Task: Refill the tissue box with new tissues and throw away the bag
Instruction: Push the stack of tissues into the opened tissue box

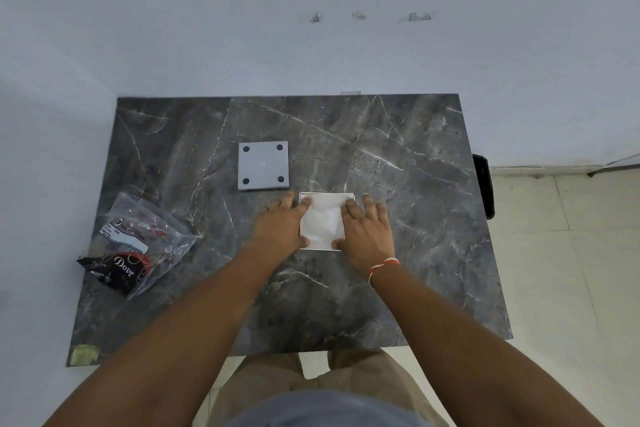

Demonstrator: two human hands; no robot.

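A square white tissue box (349, 196) stands open on the dark marble table (415, 218), filled with white tissues (323, 218). My left hand (278, 225) lies flat at the box's left side, fingertips pressing on the tissues. My right hand (369, 230) lies flat on the right side, fingers spread over the tissues. The box's grey square lid (263, 165), with four dark round pads, lies upside down on the table behind and to the left. The clear plastic bag (138, 239) with a dark printed end lies crumpled at the table's left edge.
A pale wall runs behind the table and along its left side. A black object (485, 184) stands at the table's right edge, beside a tiled floor (571, 253). A yellowish patch (85, 354) marks the front left corner.
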